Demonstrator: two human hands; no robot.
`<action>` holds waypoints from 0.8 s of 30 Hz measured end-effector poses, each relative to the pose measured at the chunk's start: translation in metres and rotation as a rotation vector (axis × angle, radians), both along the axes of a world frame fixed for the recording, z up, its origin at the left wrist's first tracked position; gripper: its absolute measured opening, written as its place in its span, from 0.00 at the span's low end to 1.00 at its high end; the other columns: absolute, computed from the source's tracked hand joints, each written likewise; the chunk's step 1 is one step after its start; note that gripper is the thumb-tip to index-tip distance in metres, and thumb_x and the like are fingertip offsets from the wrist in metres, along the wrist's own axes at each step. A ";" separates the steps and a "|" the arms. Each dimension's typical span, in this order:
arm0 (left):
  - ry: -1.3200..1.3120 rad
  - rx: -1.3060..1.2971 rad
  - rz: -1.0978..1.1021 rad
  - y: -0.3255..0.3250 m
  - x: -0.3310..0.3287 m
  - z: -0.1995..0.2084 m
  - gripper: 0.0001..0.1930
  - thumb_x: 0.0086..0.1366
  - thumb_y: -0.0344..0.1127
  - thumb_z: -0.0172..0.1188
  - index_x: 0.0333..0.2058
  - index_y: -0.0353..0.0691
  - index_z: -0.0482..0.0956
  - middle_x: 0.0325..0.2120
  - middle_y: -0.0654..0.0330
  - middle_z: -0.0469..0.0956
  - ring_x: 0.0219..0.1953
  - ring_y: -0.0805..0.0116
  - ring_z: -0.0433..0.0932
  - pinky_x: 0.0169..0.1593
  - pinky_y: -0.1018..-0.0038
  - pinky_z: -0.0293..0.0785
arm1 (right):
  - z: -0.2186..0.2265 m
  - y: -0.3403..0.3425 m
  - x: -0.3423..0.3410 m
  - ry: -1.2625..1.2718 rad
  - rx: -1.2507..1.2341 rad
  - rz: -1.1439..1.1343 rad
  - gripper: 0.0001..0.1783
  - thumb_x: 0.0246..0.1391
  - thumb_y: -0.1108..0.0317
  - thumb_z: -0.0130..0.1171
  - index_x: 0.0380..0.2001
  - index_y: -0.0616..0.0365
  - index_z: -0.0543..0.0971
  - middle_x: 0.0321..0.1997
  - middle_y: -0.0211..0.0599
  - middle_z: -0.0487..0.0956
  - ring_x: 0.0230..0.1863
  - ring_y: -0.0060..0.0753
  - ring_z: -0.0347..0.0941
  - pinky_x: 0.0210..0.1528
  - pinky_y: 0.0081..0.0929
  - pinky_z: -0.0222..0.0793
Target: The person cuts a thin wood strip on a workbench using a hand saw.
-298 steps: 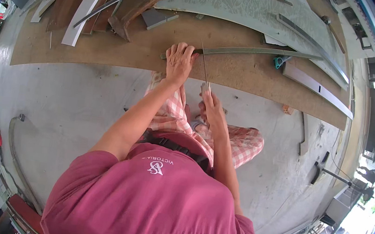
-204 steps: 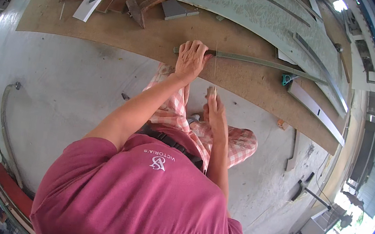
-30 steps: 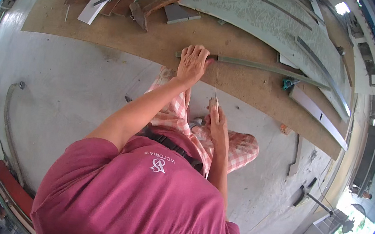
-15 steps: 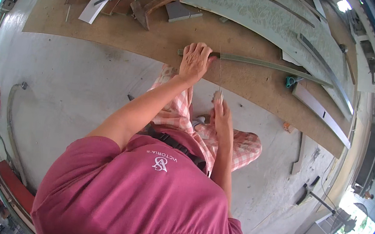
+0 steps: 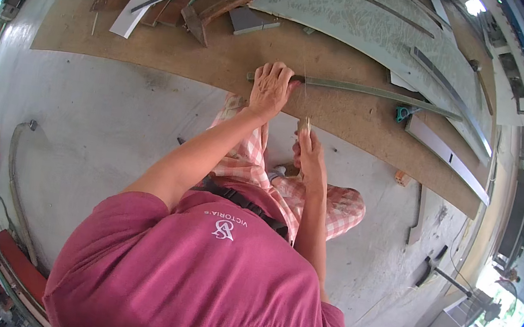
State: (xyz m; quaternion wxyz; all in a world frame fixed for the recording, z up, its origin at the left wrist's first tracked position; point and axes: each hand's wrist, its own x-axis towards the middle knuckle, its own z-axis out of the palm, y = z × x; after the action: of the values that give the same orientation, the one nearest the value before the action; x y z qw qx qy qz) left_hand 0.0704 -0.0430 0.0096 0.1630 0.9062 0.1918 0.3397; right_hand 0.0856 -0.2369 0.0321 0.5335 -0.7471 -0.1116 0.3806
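Note:
A long, narrow grey-green strip lies across the near part of the brown board. My left hand presses down near its left end, fingers curled over it. Lower and to the right, my right hand is wrapped round the pale wooden handle of what looks like a handsaw. Its thin blade, seen nearly edge-on as a faint line, crosses the strip just right of my left hand. Part of the handle is hidden by my fingers.
On the brown board lie a wooden-handled hammer, a grey offcut, metal strips and a large patterned green sheet. A teal tape measure sits by a white bar. Grey floor surrounds my crossed legs.
My right hand has moved a little away from my body with the handle, toward the strip. My left hand stays on the strip in about the same place.

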 end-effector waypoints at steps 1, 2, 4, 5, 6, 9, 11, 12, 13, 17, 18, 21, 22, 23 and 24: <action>0.021 -0.009 0.002 0.001 0.000 -0.001 0.15 0.56 0.34 0.63 0.40 0.44 0.69 0.39 0.58 0.70 0.44 0.55 0.69 0.47 0.60 0.62 | 0.005 0.008 0.003 0.046 0.025 -0.015 0.23 0.65 0.46 0.45 0.38 0.58 0.73 0.18 0.21 0.64 0.16 0.14 0.56 0.16 0.17 0.51; 0.041 -0.017 0.004 0.002 0.000 -0.003 0.14 0.57 0.34 0.63 0.40 0.43 0.70 0.40 0.58 0.70 0.44 0.55 0.69 0.47 0.60 0.62 | 0.008 0.014 0.005 0.092 0.050 -0.030 0.23 0.65 0.46 0.45 0.38 0.58 0.72 0.18 0.21 0.64 0.15 0.14 0.56 0.16 0.17 0.51; 0.044 -0.021 0.007 0.003 -0.001 -0.006 0.14 0.57 0.34 0.63 0.40 0.43 0.70 0.40 0.58 0.70 0.44 0.55 0.69 0.47 0.60 0.62 | 0.008 0.007 -0.003 0.066 0.009 -0.014 0.23 0.65 0.46 0.46 0.38 0.58 0.73 0.19 0.21 0.65 0.15 0.14 0.55 0.16 0.17 0.51; 0.057 -0.030 0.010 0.003 -0.004 -0.006 0.13 0.57 0.33 0.63 0.39 0.43 0.70 0.40 0.58 0.70 0.44 0.55 0.69 0.47 0.60 0.62 | 0.007 -0.002 -0.011 0.050 -0.038 0.003 0.23 0.65 0.46 0.46 0.38 0.58 0.73 0.19 0.21 0.65 0.15 0.14 0.55 0.16 0.17 0.51; 0.058 -0.032 0.021 0.004 -0.005 -0.007 0.13 0.57 0.33 0.63 0.39 0.43 0.70 0.40 0.58 0.70 0.44 0.55 0.69 0.47 0.60 0.62 | 0.006 -0.010 -0.017 0.050 -0.040 0.014 0.23 0.65 0.46 0.46 0.38 0.58 0.73 0.19 0.21 0.65 0.15 0.14 0.55 0.16 0.17 0.51; 0.021 -0.024 0.003 0.000 -0.007 -0.001 0.13 0.57 0.34 0.63 0.39 0.43 0.70 0.39 0.58 0.70 0.44 0.55 0.69 0.47 0.61 0.62 | 0.008 -0.028 -0.030 0.097 -0.032 -0.019 0.23 0.64 0.46 0.47 0.38 0.58 0.73 0.20 0.21 0.65 0.16 0.13 0.55 0.16 0.17 0.51; 0.011 0.005 0.013 0.003 -0.004 0.001 0.13 0.57 0.34 0.63 0.39 0.43 0.70 0.39 0.58 0.70 0.43 0.56 0.69 0.47 0.61 0.62 | 0.006 -0.017 -0.016 0.026 -0.021 -0.029 0.23 0.65 0.48 0.45 0.38 0.59 0.73 0.19 0.24 0.66 0.16 0.15 0.57 0.17 0.19 0.53; 0.008 0.007 0.006 0.001 -0.002 0.002 0.13 0.57 0.34 0.63 0.39 0.43 0.70 0.39 0.58 0.70 0.43 0.56 0.69 0.47 0.61 0.62 | 0.007 -0.010 -0.009 0.024 -0.019 -0.036 0.23 0.65 0.48 0.45 0.38 0.59 0.73 0.19 0.24 0.66 0.16 0.15 0.57 0.17 0.19 0.53; 0.013 -0.001 0.010 0.001 -0.002 0.002 0.13 0.56 0.33 0.63 0.39 0.43 0.70 0.39 0.59 0.70 0.43 0.56 0.69 0.47 0.61 0.62 | 0.010 -0.001 -0.002 0.076 -0.001 -0.019 0.23 0.65 0.47 0.46 0.38 0.59 0.73 0.19 0.24 0.66 0.16 0.15 0.57 0.18 0.19 0.53; 0.032 -0.042 -0.002 -0.001 -0.005 0.001 0.14 0.55 0.33 0.63 0.39 0.43 0.70 0.39 0.58 0.70 0.43 0.55 0.69 0.47 0.61 0.62 | 0.007 -0.003 -0.006 0.093 -0.004 -0.026 0.24 0.64 0.47 0.46 0.38 0.59 0.74 0.20 0.24 0.66 0.17 0.15 0.58 0.18 0.19 0.53; 0.029 -0.043 0.005 0.001 -0.005 0.000 0.14 0.55 0.33 0.63 0.39 0.43 0.70 0.39 0.58 0.70 0.43 0.55 0.69 0.47 0.61 0.62 | 0.006 -0.009 -0.013 0.091 -0.004 -0.019 0.24 0.64 0.47 0.46 0.38 0.59 0.74 0.20 0.24 0.66 0.17 0.15 0.58 0.18 0.19 0.53; 0.029 -0.031 0.013 0.002 -0.007 0.001 0.13 0.56 0.33 0.63 0.39 0.43 0.71 0.38 0.58 0.71 0.43 0.55 0.70 0.47 0.61 0.62 | 0.009 -0.024 -0.025 0.083 -0.001 -0.013 0.23 0.64 0.46 0.47 0.38 0.57 0.73 0.19 0.21 0.63 0.16 0.13 0.55 0.16 0.17 0.51; 0.022 -0.017 0.016 0.002 -0.006 0.003 0.13 0.56 0.33 0.63 0.39 0.43 0.71 0.39 0.58 0.71 0.43 0.55 0.70 0.47 0.61 0.62 | 0.015 -0.023 -0.025 0.079 -0.020 -0.033 0.23 0.64 0.45 0.47 0.38 0.57 0.73 0.19 0.21 0.63 0.16 0.13 0.55 0.15 0.16 0.51; 0.013 -0.001 0.017 0.001 -0.005 0.003 0.13 0.56 0.33 0.63 0.39 0.43 0.71 0.39 0.58 0.71 0.43 0.55 0.70 0.47 0.60 0.62 | 0.017 -0.020 -0.023 0.074 -0.035 -0.053 0.23 0.64 0.45 0.47 0.38 0.57 0.73 0.19 0.20 0.63 0.16 0.12 0.55 0.15 0.16 0.51; 0.018 -0.003 0.008 -0.001 -0.007 0.002 0.13 0.56 0.33 0.63 0.39 0.43 0.71 0.39 0.58 0.71 0.43 0.55 0.70 0.47 0.60 0.62 | 0.014 -0.013 -0.019 0.078 -0.037 -0.063 0.23 0.64 0.45 0.47 0.38 0.57 0.73 0.19 0.20 0.63 0.16 0.12 0.55 0.15 0.16 0.51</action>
State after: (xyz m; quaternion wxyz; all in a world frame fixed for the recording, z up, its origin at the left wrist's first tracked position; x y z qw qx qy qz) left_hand 0.0634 -0.0438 0.0118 0.1614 0.9082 0.1972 0.3320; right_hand 0.0664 -0.2501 0.0460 0.5354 -0.7444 -0.0602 0.3946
